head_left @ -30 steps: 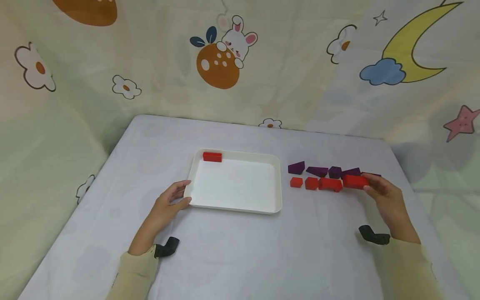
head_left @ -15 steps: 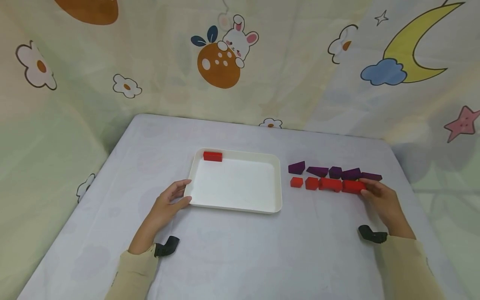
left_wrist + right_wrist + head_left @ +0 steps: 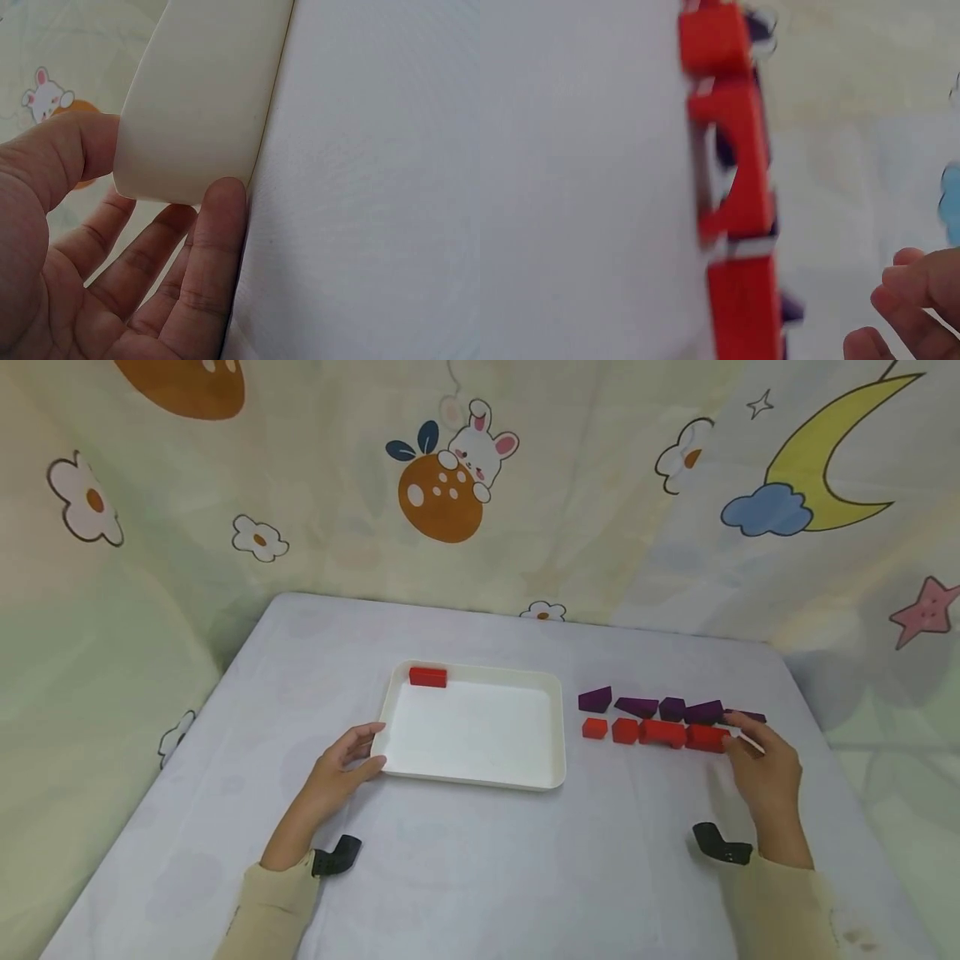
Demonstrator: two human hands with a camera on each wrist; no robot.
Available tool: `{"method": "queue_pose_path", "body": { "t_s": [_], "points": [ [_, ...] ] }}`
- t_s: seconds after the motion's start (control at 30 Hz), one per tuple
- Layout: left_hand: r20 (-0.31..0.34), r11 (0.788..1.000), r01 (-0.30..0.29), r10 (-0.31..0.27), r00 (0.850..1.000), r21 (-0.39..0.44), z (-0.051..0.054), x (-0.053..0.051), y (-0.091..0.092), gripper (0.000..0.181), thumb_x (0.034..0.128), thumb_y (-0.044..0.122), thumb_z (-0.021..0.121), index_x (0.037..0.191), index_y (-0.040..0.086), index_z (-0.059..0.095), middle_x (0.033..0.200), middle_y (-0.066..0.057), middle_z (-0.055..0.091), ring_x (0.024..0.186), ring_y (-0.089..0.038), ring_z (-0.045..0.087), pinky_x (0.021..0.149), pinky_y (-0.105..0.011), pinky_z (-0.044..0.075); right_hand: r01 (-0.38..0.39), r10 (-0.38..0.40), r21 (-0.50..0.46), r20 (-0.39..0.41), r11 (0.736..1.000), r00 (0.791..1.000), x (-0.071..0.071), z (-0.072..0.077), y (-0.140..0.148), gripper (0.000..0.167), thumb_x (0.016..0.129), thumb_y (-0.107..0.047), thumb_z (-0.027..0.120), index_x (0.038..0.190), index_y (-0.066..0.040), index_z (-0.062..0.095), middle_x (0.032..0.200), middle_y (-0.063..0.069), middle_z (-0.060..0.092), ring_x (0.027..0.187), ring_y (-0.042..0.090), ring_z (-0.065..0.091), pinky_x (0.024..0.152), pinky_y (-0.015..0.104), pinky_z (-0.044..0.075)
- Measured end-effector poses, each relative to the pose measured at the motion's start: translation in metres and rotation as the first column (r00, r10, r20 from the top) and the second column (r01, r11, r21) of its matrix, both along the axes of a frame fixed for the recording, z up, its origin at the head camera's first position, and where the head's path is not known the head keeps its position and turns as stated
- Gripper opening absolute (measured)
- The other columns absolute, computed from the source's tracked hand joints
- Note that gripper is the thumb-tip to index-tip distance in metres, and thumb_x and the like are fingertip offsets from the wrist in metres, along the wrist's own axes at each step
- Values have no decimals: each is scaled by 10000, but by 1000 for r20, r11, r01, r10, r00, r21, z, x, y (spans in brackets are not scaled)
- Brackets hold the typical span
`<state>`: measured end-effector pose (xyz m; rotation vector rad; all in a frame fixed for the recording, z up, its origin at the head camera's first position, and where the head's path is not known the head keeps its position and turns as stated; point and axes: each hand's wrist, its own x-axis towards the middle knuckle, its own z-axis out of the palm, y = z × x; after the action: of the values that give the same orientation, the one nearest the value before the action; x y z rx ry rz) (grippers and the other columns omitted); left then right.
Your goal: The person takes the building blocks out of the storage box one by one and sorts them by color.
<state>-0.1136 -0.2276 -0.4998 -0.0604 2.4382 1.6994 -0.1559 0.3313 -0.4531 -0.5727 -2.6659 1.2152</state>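
Note:
My left hand holds the white tray at its left end; in the left wrist view its fingers and thumb touch the tray wall. Inside the tray's far left corner lies a red block. My right hand hovers by the right end of a red row, fingers parted and holding nothing. Nearest to it is a red rectangular block. Left of that come a red arch block and two smaller red blocks. The right wrist view, slightly blurred, shows the arch's curved notch.
Behind the red row runs a row of purple angular blocks, the rightmost partly hidden by my right hand. A white cloth covers the table. A patterned curtain hangs behind and at the sides.
My right hand set the red rectangular block down at the row's right end, let go of it and drew slightly up and away. The left hand keeps its place on the tray.

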Motion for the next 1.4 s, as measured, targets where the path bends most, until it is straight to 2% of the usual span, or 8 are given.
{"method": "queue_pose_path", "body": {
  "t_s": [0.13,0.3,0.43,0.57,0.67,0.8,1.17,1.4],
  "points": [
    [8,1000,-8,8,1000,13,-3,0,0,587,1046,135,724,1587,77,503,1582,-236,527,1447,-426,511,1026,-364,598,-126,124,-4,-140,992,982,-1,10,-37,394,1053,-17,672,1446,3,661,1500,174,636,1260,90,638,934,28,474],
    [14,1000,-8,8,1000,28,-4,1,1,588,1042,129,727,1584,76,506,1577,-239,535,1437,-424,518,1004,-338,605,-339,321,-54,-213,939,923,-11,14,-81,356,1064,-70,685,1397,53,666,1388,251,675,1073,-79,567,915,15,468],
    [16,1000,-9,9,1000,19,-4,1,1,583,1044,130,720,1584,80,506,1579,-241,534,1439,-427,515,1018,-381,605,-458,433,-142,-178,878,884,-28,17,-116,387,1068,-88,685,1425,54,642,1411,254,663,1169,101,647,946,52,492],
    [29,1000,-23,23,999,-5,-6,2,-1,569,1046,141,715,1579,105,517,1578,-224,540,1440,-419,510,1037,-411,596,-547,527,-164,-150,821,836,-50,15,-154,390,1054,-52,690,1427,55,643,1422,244,664,1314,370,627,1087,267,542],
    [37,999,-31,31,999,-10,-6,4,-1,572,1043,141,719,1578,106,521,1577,-218,543,1439,-424,510,1042,-424,595,-602,585,-171,-141,780,798,-63,7,-182,388,1047,-43,699,1419,57,650,1420,247,669,1332,405,628,1137,465,526],
    [18,1000,-24,24,1000,2,-5,6,0,579,1041,126,724,1579,80,514,1584,-231,532,1443,-448,511,1031,-436,604,-650,635,-207,-142,731,759,-77,-4,-215,373,1033,-20,709,1391,75,661,1395,255,680,1309,417,649,1122,513,537],
    [-15,999,-19,19,1000,36,-5,3,1,573,1036,110,730,1568,59,522,1570,-255,535,1434,-454,518,1013,-413,615,-624,644,-338,-62,705,762,-102,-14,-280,406,1023,-27,719,1416,57,659,1411,224,686,1320,366,654,1108,428,558],
    [-31,999,-19,20,999,36,-3,1,2,576,1036,129,736,1567,60,523,1576,-252,530,1433,-455,516,1032,-453,606,-616,644,-300,-6,729,765,-108,-22,-309,393,1001,-60,748,1386,1,703,1354,184,724,1275,327,686,1058,408,586]
  ]
}}
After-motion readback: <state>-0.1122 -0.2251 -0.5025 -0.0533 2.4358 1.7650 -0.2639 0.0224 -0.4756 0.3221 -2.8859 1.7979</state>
